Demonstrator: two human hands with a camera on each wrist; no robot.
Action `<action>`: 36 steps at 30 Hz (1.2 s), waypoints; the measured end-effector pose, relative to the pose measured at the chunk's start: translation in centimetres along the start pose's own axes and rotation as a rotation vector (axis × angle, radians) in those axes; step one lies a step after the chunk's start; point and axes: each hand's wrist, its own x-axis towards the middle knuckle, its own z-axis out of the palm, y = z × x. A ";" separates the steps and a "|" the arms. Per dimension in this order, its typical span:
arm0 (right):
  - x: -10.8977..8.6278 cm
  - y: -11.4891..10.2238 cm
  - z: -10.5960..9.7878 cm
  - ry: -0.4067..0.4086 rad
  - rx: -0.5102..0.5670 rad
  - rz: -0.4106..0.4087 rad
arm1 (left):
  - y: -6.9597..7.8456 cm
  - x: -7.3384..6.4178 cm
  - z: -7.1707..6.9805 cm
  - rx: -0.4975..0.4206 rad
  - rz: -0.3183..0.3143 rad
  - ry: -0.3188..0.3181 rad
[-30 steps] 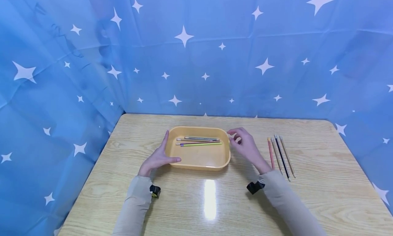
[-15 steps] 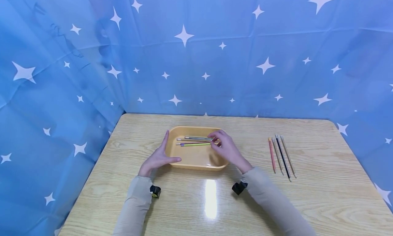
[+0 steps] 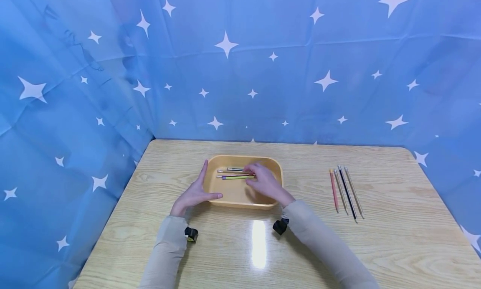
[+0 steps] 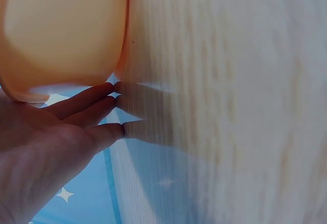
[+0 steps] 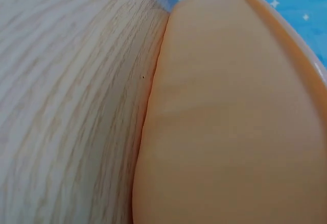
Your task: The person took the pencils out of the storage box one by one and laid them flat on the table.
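Note:
A yellow-orange plastic tray (image 3: 233, 194) stands on the table, with several pencils (image 3: 234, 178) lying lengthwise in its back half; the front one is lime green. My left hand (image 3: 193, 193) holds the tray's left front corner, thumb over the front rim. In the left wrist view its other fingers (image 4: 87, 104) lie straight along the outside of the wall (image 4: 66, 35). My right hand (image 3: 264, 181) reaches into the tray over the pencils' right ends. Its fingertips are at the pencils, and whether they pinch one is hidden. The right wrist view shows only the tray's outer wall (image 5: 230, 106).
Several more pencils lie side by side on the table at the right, among them a red one (image 3: 334, 191) and a dark one (image 3: 347, 193). A blue star-patterned cloth (image 3: 240, 72) hangs behind the wooden table (image 3: 210, 255) and along its left side.
My right hand has moved left from beside the tray's right wall, over the rim and onto the pencils inside. The left hand, the tray and the pencils stay where they were.

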 end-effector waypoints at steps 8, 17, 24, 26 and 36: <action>0.3 0.8 0.6 -0.049 -0.020 0.029 | 0.0 -0.1 0.2 -0.015 0.008 0.002; 0.3 1.0 0.6 -0.115 -0.068 0.068 | 0.2 -0.2 0.2 0.013 -0.011 0.010; 0.1 0.9 0.6 -0.136 -0.122 0.065 | 0.3 -0.2 0.2 0.022 -0.017 0.011; 0.2 1.0 0.7 -0.139 -0.123 0.068 | 0.4 -0.2 0.2 0.020 -0.016 0.013; 0.5 0.8 1.0 -0.185 -0.188 0.074 | 0.3 0.0 0.1 0.029 -0.024 0.021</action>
